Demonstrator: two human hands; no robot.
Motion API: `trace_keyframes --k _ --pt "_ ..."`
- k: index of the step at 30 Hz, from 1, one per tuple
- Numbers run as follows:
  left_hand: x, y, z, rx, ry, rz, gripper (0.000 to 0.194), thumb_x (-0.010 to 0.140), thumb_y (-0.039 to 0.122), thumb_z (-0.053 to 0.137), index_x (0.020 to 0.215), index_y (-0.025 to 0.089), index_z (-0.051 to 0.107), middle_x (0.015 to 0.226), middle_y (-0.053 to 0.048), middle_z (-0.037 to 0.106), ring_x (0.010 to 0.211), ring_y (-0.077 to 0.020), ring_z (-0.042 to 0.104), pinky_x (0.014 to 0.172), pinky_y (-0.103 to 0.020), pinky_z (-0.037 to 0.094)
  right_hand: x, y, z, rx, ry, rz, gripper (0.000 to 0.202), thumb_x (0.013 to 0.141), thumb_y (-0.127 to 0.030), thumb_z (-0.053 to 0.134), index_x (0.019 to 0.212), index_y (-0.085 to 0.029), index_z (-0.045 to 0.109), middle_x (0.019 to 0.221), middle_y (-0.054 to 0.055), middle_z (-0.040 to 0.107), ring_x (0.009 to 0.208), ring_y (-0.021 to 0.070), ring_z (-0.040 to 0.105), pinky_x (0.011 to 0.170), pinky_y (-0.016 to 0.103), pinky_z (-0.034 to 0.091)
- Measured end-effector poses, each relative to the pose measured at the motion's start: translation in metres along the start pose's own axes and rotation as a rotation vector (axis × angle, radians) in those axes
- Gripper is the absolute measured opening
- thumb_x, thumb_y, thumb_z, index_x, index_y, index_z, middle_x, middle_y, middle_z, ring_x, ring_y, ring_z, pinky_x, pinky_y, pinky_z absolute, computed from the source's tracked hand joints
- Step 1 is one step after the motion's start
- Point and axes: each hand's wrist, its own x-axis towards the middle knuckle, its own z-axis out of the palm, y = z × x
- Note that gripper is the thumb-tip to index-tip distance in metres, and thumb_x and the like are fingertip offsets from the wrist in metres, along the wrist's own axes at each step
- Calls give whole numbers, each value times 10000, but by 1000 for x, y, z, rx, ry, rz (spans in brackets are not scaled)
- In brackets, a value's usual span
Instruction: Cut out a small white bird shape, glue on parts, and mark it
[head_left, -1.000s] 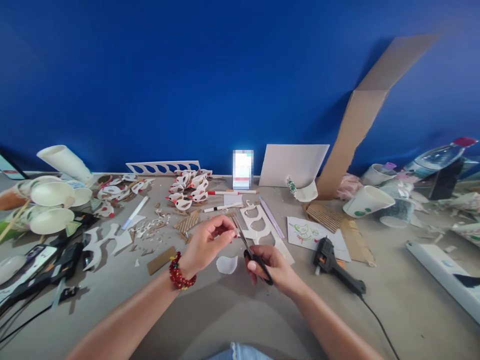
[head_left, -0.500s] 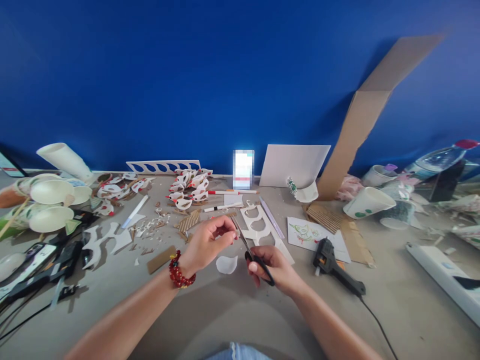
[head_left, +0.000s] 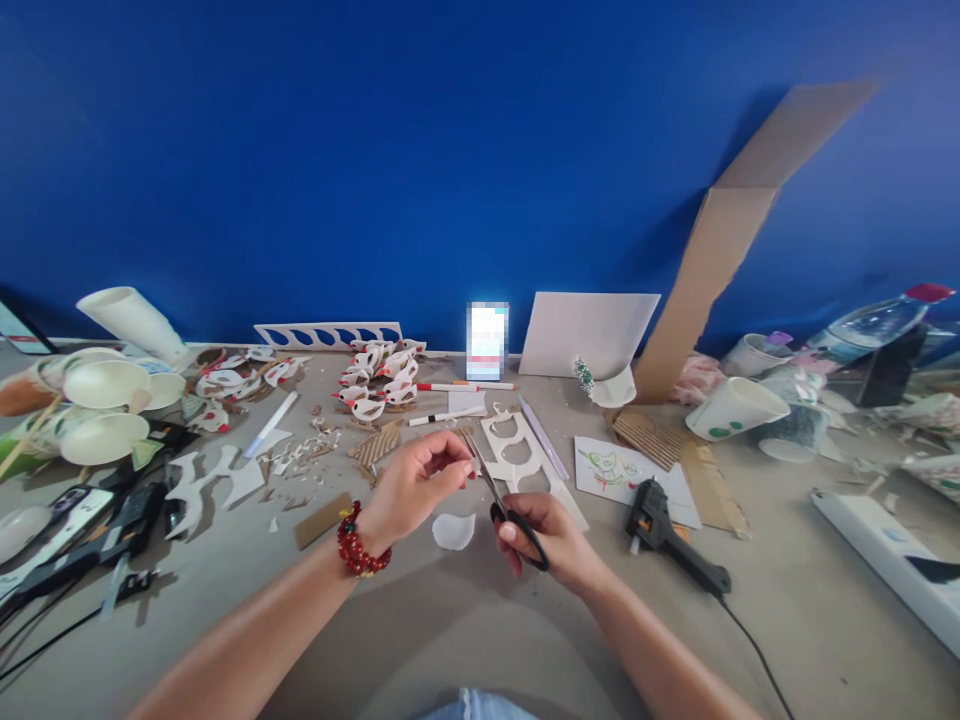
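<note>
My left hand [head_left: 429, 478], with a red bead bracelet [head_left: 360, 540] at its wrist, is closed in a pinch. Between thumb and forefinger shows a small whitish piece [head_left: 475, 466], mostly covered by the fingertips. Black-handled scissors [head_left: 517, 530] are in my right hand [head_left: 551, 540], fingers through the loops. Their blades point up and left, right beside the pinched piece; whether they touch it I cannot tell. On the table just below and between my hands lies a white teardrop-shaped cutout [head_left: 454, 531]. Behind the scissors is a white sheet with cut-out holes [head_left: 534, 466].
Several white bird cutouts [head_left: 367, 409] with red marks lie toward the back. Right of my hands rest a black glue gun [head_left: 671, 535] and a drawing [head_left: 600, 465]. Paper scraps [head_left: 300, 455] and a brown cardboard piece [head_left: 322, 520] lie left; a lit phone [head_left: 487, 342] stands by the wall.
Both hands stay almost in place, the left pinching and the right on the scissors. The view has shifted very slightly.
</note>
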Motion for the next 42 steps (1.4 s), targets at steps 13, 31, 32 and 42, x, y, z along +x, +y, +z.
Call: trace_keyframes --k 13,31,32,42 --pt "0 2 -3 -42 5 -7 125 837 263 565 797 152 606 783 -28 632 716 -137 581 697 -249 470 1 -2 0 -9 35 33 534 717 -655 644 564 -170 482 448 -21 530 388 70 401 399 186 258" --pt "0 4 -4 -78 34 -18 90 821 223 571 772 151 596 722 3 590 688 -114 557 659 -219 458 2 2 -1 -30 46 38 544 692 -647 674 540 -183 435 428 -33 488 377 66 395 379 180 250" --pt "0 3 -4 -80 35 -18 89 820 224 573 774 151 597 720 4 591 687 -114 557 659 -218 458 1 2 -2 -33 48 39 542 694 -646 674 542 -182 437 428 -32 491 378 67 397 379 180 249" --pt "1 3 -4 -65 65 -14 103 821 238 574 778 152 611 700 5 594 665 -113 554 650 -216 456 2 -1 -1 -51 57 50 554 688 -654 673 539 -190 410 415 -35 479 370 67 391 380 184 236"
